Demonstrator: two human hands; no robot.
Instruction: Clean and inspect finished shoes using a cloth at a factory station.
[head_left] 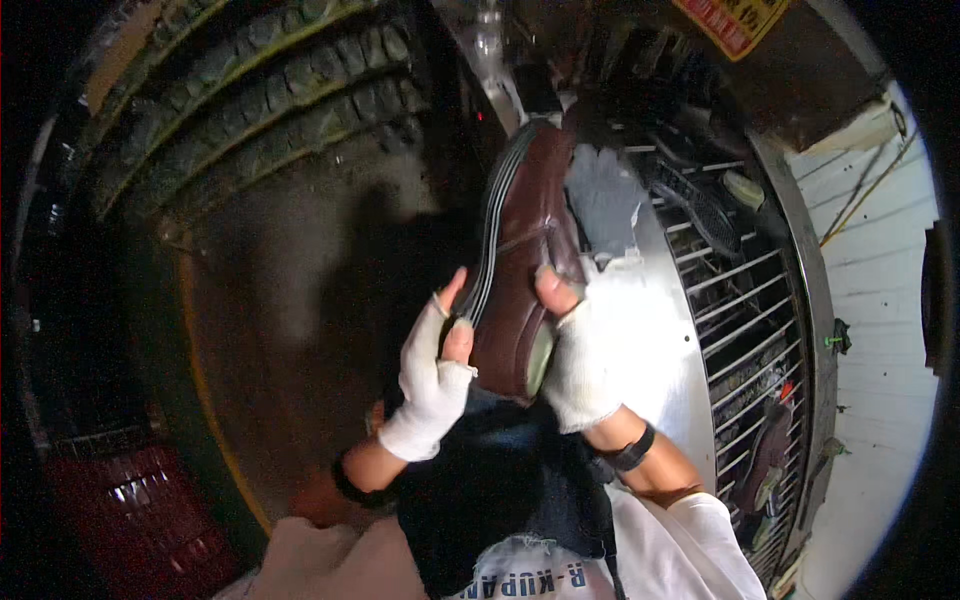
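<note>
A brown leather shoe (517, 265) is held in front of me, toe pointing away and sole edge to the left. Black and white stripes run along that edge, and something pale green shows in the heel opening. My right hand (580, 355), in a white fingerless glove, grips the shoe near the opening, thumb on the upper. My left hand (435, 375) wears a matching glove and is at the sole edge by the heel. Its thumb and a finger are stretched apart; its other fingers are hidden. Beyond, the toe overlaps a dark machine part (538, 92) in view.
A grey glove (605, 205) lies on the shiny metal tabletop (675, 370) at right. Beside it, a barred metal rack (745, 330) carries dark shoes (705, 210). Shelves of shoes (270, 100) stand at the far left, with a red crate (140, 515) at the near left.
</note>
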